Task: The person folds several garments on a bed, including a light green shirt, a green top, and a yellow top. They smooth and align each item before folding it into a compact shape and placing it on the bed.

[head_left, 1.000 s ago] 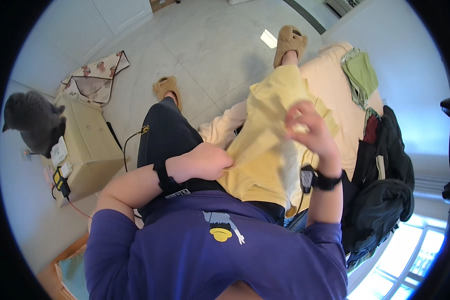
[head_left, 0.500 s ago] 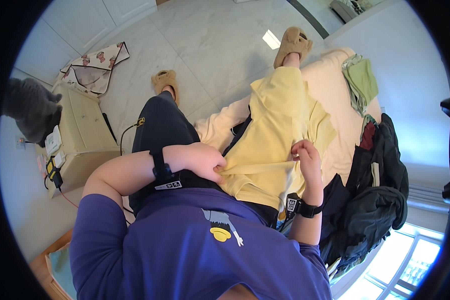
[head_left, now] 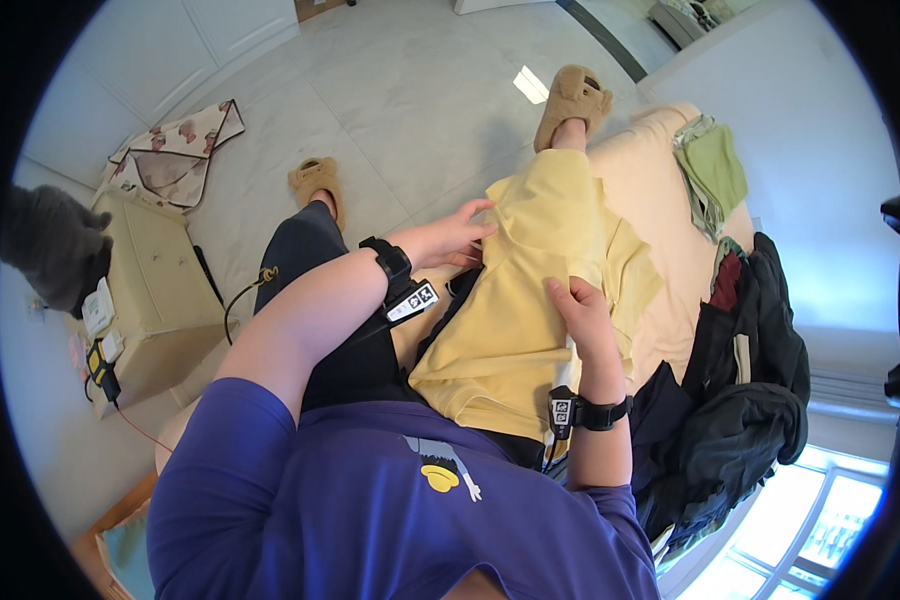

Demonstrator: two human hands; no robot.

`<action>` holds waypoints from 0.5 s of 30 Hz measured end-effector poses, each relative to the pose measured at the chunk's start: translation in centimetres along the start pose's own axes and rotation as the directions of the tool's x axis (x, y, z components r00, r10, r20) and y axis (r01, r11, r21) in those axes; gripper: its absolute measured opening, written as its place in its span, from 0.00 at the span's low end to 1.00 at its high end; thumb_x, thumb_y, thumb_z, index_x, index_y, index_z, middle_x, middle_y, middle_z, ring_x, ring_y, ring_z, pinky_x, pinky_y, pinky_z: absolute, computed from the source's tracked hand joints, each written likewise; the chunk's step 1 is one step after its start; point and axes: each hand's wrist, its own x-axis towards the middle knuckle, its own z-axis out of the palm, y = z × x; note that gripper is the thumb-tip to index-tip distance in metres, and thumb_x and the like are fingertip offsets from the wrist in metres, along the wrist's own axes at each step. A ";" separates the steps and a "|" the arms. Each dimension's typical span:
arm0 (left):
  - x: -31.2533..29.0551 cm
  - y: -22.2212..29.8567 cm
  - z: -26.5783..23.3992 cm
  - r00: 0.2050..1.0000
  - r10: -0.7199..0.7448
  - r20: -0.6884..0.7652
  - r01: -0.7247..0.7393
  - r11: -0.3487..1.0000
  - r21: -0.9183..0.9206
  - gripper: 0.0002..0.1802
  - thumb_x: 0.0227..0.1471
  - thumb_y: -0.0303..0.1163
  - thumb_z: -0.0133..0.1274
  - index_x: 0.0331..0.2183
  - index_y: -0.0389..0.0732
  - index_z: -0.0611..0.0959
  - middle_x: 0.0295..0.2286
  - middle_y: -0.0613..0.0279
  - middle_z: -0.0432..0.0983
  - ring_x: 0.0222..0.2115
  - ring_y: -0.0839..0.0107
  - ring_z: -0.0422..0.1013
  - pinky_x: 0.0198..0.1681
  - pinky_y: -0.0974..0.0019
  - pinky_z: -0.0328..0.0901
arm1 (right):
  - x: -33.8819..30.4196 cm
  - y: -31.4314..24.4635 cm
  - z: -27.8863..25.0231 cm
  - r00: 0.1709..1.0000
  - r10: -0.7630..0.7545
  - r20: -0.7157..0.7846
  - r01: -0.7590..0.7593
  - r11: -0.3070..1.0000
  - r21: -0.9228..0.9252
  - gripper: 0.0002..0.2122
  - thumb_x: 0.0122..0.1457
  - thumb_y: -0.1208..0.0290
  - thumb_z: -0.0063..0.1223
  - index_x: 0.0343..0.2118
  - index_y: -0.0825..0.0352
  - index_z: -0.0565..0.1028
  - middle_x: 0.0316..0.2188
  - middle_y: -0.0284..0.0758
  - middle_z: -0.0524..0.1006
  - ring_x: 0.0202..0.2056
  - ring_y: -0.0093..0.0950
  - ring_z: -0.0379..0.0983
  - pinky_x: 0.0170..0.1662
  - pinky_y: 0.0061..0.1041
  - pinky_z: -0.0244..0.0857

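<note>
A soft yellow garment (head_left: 530, 300) lies spread over my right leg, its folds running from my lap towards the ankle. My left hand (head_left: 460, 236) reaches across to its far left edge, fingers apart, with the fingertips at the cloth. Over the middle of the garment my right hand (head_left: 582, 312) is closed, thumb and fingers pinching the fabric near its right side. Part of what those fingers grip is hidden by the hand. Both wrists wear black bands with small tagged devices.
I sit on a bed with a pale peach sheet (head_left: 645, 180). Folded green clothing (head_left: 712, 175) lies at its far right, and a heap of dark clothes (head_left: 735, 430) beside my right arm. A grey cat (head_left: 55, 245) sits on a cream cabinet (head_left: 155, 255) at left.
My left hand has let go of the garment's near edge at my lap and moved forward to its far left edge. My right hand has shifted slightly left over the cloth.
</note>
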 end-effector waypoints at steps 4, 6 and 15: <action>2.7 -0.3 0.7 0.986 0.116 -0.123 -0.136 0.976 -0.168 0.20 0.58 0.27 0.44 0.52 0.47 0.66 0.43 0.60 0.68 0.42 0.70 0.69 0.44 0.65 0.67 | 0.1 0.4 0.4 0.992 -0.080 -0.096 0.098 0.974 0.202 0.10 0.56 0.68 0.57 0.29 0.71 0.76 0.22 0.24 0.74 0.23 0.13 0.65 0.27 0.14 0.59; 3.5 -0.3 0.3 0.962 0.222 -0.160 -0.250 0.950 -0.189 0.16 0.56 0.24 0.44 0.47 0.44 0.71 0.42 0.60 0.70 0.42 0.71 0.69 0.44 0.65 0.67 | 0.2 0.5 0.9 0.968 -0.179 -0.174 0.220 0.942 0.255 0.07 0.56 0.71 0.56 0.31 0.71 0.76 0.24 0.24 0.75 0.24 0.13 0.65 0.29 0.14 0.59; 4.3 -1.1 -0.2 0.842 0.518 -0.152 -0.342 0.730 0.592 0.20 0.34 0.20 0.48 0.34 0.47 0.80 0.48 0.56 0.58 0.51 0.58 0.57 0.52 0.64 0.60 | 3.2 -0.5 1.4 0.989 -0.038 -0.142 0.055 0.992 0.116 0.13 0.52 0.65 0.59 0.32 0.70 0.72 0.18 0.29 0.72 0.21 0.17 0.65 0.25 0.20 0.62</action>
